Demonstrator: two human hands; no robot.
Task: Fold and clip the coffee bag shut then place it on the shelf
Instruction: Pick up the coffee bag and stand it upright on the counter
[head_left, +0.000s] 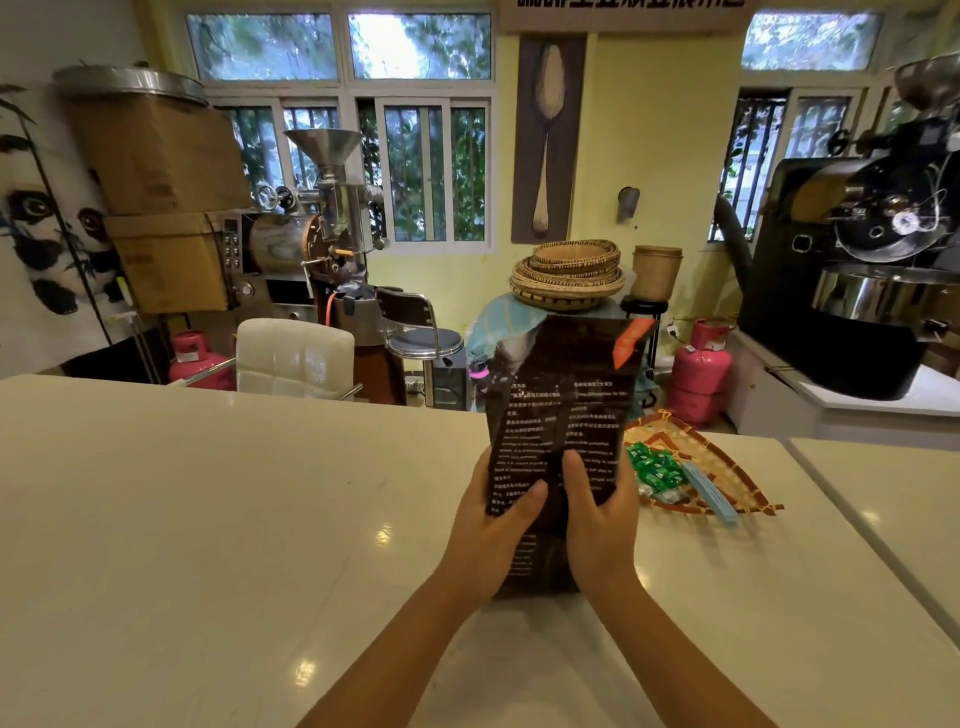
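A tall dark brown coffee bag (563, 405) with white print and an orange label at its top right stands upright on the cream counter (208, 509). My left hand (493, 525) holds the bag's lower left side, thumb across the front. My right hand (597, 514) holds the lower right side, thumb on the front too. The bag's top is unfolded and stands straight. A pink and black object (479, 372), possibly a clip, shows at the bag's left edge. No shelf is in view.
A woven fan-shaped tray (722, 467) with green packets (655, 470) and a blue strip (709, 493) lies right of the bag. A second counter (883, 499) adjoins at the right. Behind stand a white chair (293, 358), a stool, coffee roasters, pink gas cylinders and baskets.
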